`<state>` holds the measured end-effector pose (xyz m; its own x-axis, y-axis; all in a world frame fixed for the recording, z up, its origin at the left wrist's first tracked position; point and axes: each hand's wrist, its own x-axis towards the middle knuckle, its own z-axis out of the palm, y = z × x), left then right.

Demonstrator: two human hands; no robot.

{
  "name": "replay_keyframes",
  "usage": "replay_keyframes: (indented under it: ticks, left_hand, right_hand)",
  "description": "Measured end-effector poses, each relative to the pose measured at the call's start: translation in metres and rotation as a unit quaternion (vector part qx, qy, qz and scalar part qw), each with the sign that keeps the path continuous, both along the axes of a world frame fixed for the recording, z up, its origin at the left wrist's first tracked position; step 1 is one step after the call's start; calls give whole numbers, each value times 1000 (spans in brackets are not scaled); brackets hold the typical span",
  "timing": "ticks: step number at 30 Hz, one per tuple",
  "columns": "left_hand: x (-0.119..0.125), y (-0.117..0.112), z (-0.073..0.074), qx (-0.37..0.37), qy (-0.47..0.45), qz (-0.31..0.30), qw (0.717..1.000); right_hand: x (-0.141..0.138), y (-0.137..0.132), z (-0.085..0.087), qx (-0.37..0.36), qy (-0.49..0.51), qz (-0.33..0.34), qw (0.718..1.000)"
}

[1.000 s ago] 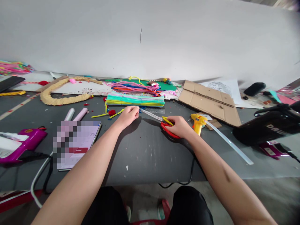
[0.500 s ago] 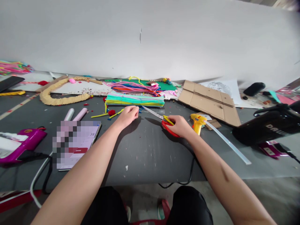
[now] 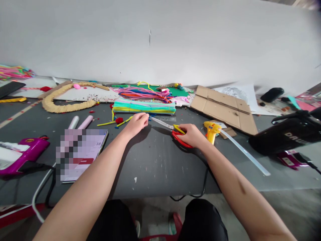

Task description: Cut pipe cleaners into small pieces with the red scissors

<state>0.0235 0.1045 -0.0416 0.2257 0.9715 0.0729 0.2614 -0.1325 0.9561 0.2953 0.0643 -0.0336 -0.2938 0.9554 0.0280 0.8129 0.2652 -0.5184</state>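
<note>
My left hand [image 3: 137,124] is closed in a pinch above the dark tabletop [image 3: 155,167]; what its fingertips hold, if anything, is too small to make out. My right hand [image 3: 191,133] grips a pair of scissors [image 3: 163,124] with a red handle, and a yellow part shows beside the fingers. The blades point left, their tips close to my left fingertips. Behind the hands lies a bundle of teal and yellow pipe cleaners [image 3: 144,107]. Short yellow pieces [image 3: 105,124] and a red pompom [image 3: 119,120] lie left of my left hand.
A yellow glue gun [image 3: 212,130] with a clear glue stick stands right of my right hand, near folded cardboard [image 3: 223,107]. A black bottle [image 3: 286,134] lies far right. At left are a phone [image 3: 85,160], a purple power strip [image 3: 32,154] and a tan curved wrapped form [image 3: 54,105].
The scissors have shifted slightly left, and their blade tips are now nearer my left fingertips. My left hand has barely moved.
</note>
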Motion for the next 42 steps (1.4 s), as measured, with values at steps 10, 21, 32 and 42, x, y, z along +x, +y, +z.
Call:
replay_keyframes:
  ticks: [10,21,32,42]
  left_hand:
    - [-2,0,0,6,3,-9,1000]
    - [0,-4,5,12,10,-10,1000]
    - [0,-3,5,7,-1,-14,1000]
    - [-2,-2,2,10,-6,-20,1000]
  right_hand:
    - [2,3,-2,2,9,3,1000]
    - [2,-1,1,-12,15,-3,1000]
    - [2,0,1,-13,10,7,1000]
    - [2,1,-1,-17,15,-4,1000]
